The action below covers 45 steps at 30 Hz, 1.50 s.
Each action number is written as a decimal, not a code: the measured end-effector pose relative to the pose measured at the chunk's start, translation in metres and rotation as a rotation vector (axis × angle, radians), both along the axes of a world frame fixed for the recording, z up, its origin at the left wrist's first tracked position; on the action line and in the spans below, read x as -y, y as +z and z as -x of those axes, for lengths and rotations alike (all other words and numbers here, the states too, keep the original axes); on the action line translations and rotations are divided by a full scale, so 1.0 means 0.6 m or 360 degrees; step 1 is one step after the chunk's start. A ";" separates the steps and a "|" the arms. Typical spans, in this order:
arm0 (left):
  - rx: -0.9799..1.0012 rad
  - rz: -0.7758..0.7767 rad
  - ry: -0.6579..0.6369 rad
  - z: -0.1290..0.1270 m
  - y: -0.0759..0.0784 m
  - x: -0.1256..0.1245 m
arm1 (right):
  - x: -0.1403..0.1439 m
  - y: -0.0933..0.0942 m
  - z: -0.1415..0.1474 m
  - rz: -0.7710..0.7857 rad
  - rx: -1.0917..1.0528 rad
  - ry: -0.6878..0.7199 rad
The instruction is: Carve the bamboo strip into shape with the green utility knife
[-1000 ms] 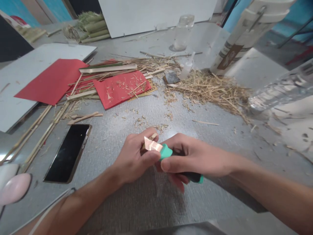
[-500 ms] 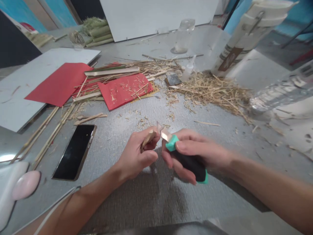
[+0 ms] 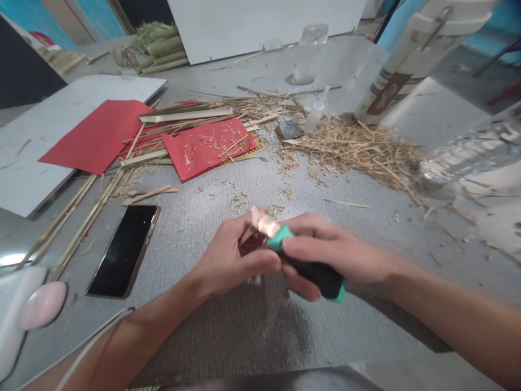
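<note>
**Bamboo sliver and teal knife meet at lower centre**

Bamboo sliver (image 3: 247, 234) sits pinched in the left hand (image 3: 230, 262), fingers curled shut around it; only a short pale tip shows above the thumb, rest hidden inside the fist. Right hand (image 3: 331, 255) is closed around a utility knife (image 3: 313, 271), teal at the nose and butt, black grip mostly covered by fingers. Blade (image 3: 264, 221) glares pale pink and is blurred, so edge direction is hard to read; it lies touching or just over the sliver tip, cannot tell which. Both hands touch each other at lower centre of frame, above the grey table (image 3: 252, 336).

Left of the hands, a dark phone (image 3: 124, 251) lies face up. Red paper (image 3: 209, 147) with shavings on it sits at upper centre-left, another red sheet (image 3: 97, 134) further left on a white board (image 3: 24, 163). Bamboo strips (image 3: 81, 217) run diagonally at left. Straw pile (image 3: 358, 149) at upper right. A pink object (image 3: 43, 305) at lower left edge is cut off, unidentifiable. A clear bottle (image 3: 468, 157) at right edge is blurred and cropped. A tall white container (image 3: 411, 60) at upper right is cut by the top edge.
</note>
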<state>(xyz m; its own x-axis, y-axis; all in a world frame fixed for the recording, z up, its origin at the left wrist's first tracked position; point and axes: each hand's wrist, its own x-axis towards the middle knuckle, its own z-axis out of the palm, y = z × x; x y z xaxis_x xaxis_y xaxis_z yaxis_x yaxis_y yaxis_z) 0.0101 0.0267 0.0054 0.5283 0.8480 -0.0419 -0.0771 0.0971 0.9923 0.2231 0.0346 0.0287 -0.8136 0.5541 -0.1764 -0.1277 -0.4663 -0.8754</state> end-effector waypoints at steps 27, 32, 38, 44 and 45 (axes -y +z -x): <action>0.0920 0.1109 -0.0151 -0.016 0.008 -0.013 | -0.011 0.021 -0.003 -0.0067 -0.0083 -0.0622; 0.0889 0.1082 -0.0151 -0.015 0.007 -0.013 | -0.010 0.018 -0.002 -0.0034 -0.0100 -0.0604; 0.0728 0.0870 -0.0082 -0.018 0.002 -0.009 | -0.009 0.015 0.001 -0.0066 -0.0017 -0.0572; 0.0240 0.0305 0.0255 -0.014 -0.009 0.005 | -0.007 0.003 0.002 -0.0034 0.0067 -0.0161; 0.0168 0.0180 0.0258 -0.012 -0.008 0.007 | -0.006 0.002 0.001 -0.0037 0.0094 -0.0081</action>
<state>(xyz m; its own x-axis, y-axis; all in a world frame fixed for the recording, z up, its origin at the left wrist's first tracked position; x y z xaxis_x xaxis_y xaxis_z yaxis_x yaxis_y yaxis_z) 0.0172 0.0223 0.0003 0.3919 0.9152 -0.0934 -0.2037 0.1853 0.9613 0.2222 0.0383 0.0301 -0.7727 0.5990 -0.2100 -0.0983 -0.4397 -0.8927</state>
